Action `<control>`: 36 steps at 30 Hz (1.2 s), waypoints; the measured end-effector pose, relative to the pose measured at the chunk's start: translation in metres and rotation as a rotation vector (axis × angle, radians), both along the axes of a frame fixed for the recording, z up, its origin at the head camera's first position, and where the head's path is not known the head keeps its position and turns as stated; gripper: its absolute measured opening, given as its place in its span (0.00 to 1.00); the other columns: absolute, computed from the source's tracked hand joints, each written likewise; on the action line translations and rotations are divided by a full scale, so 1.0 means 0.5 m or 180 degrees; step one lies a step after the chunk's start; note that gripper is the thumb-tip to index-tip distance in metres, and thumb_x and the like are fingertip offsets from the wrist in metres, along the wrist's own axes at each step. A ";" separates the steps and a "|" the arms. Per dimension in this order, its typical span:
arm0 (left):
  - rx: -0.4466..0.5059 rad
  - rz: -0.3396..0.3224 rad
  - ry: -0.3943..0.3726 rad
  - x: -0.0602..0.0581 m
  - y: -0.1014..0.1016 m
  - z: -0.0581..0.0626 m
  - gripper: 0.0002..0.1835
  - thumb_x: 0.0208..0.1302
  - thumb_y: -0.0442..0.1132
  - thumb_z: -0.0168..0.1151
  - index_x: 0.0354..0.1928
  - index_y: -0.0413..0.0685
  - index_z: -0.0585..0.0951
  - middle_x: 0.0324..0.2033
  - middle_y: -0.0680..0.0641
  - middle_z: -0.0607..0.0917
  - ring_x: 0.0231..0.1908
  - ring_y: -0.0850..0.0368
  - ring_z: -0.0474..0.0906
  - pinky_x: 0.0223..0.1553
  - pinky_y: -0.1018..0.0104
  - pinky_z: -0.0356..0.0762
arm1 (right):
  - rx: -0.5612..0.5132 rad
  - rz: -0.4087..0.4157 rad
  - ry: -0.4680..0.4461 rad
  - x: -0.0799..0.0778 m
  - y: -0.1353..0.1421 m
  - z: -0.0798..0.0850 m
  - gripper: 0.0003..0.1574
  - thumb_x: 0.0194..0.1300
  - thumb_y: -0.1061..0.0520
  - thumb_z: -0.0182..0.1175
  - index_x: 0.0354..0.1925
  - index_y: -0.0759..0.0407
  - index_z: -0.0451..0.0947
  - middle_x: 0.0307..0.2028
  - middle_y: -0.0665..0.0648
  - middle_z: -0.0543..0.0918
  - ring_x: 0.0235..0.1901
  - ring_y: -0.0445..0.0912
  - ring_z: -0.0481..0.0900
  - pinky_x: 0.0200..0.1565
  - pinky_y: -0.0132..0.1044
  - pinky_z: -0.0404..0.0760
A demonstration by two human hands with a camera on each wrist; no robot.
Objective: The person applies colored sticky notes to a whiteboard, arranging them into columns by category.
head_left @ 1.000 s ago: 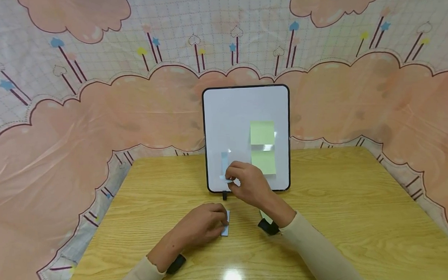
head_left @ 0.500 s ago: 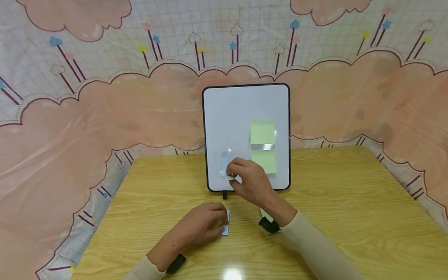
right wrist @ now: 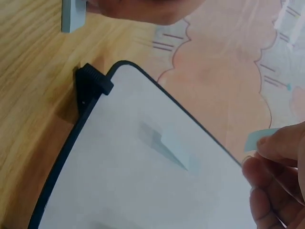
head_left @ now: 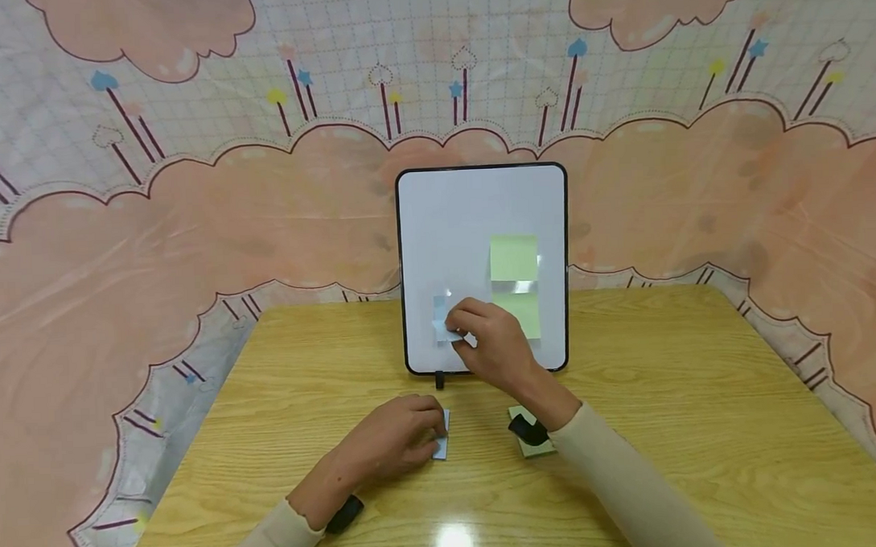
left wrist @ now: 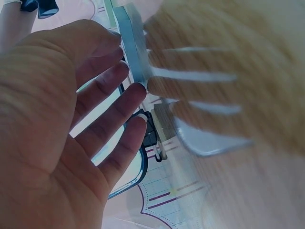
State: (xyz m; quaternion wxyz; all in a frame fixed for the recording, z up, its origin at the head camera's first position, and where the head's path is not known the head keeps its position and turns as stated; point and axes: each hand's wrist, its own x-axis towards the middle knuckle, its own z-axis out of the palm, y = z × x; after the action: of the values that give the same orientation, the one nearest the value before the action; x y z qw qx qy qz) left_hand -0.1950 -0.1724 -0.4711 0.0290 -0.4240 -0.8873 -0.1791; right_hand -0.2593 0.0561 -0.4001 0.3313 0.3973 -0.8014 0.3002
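My right hand (head_left: 492, 336) is in front of the whiteboard (head_left: 465, 208) at its lower left, pinching a light-blue sticky note (head_left: 446, 331) between thumb and fingers. The right wrist view shows that note (right wrist: 255, 140) sticking out past the thumb, near the board's edge. A faint pale-blue patch (head_left: 439, 302) shows on the board beside the hand. Low on the table, my left hand (head_left: 400, 436) rests its fingertips on a narrow pad of blue sticky notes (head_left: 441, 449). The left wrist view has the fingers slightly bent along the pad (left wrist: 128, 43).
Two light-green sticky notes (head_left: 513, 258) are on the board's right half, one above the other. A green sticky-note pad (head_left: 537, 449) lies on the wooden table (head_left: 688, 393) below my right forearm. A black foot (head_left: 439, 380) supports the board. Printed cloth (head_left: 320, 213) hangs behind.
My right hand has risen slightly along the board, carrying the blue sticky note up and a little right. My left hand stays on the blue pad. More of the green pad shows now.
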 end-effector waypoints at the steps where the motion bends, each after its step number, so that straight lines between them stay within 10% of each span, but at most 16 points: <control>1: -0.0012 0.0004 -0.0010 0.000 0.000 0.000 0.05 0.69 0.38 0.71 0.43 0.59 0.88 0.46 0.60 0.83 0.47 0.65 0.81 0.52 0.65 0.82 | -0.0019 -0.0005 0.0022 -0.002 0.000 0.000 0.16 0.54 0.76 0.72 0.34 0.57 0.83 0.39 0.51 0.85 0.34 0.44 0.82 0.38 0.35 0.83; 36: 0.0001 0.0037 -0.0090 -0.002 -0.001 0.003 0.06 0.70 0.39 0.71 0.46 0.57 0.87 0.48 0.59 0.84 0.50 0.63 0.81 0.56 0.62 0.82 | -0.0168 -0.0315 0.1010 -0.075 -0.009 0.018 0.10 0.61 0.72 0.71 0.33 0.60 0.82 0.42 0.58 0.86 0.27 0.52 0.79 0.30 0.41 0.81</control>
State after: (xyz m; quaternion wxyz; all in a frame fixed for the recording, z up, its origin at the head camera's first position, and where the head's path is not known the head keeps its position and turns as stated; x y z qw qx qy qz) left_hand -0.1959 -0.1727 -0.4696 0.0176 -0.4163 -0.8900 -0.1850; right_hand -0.2967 0.0514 -0.3910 0.4784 0.3910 -0.7494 0.2379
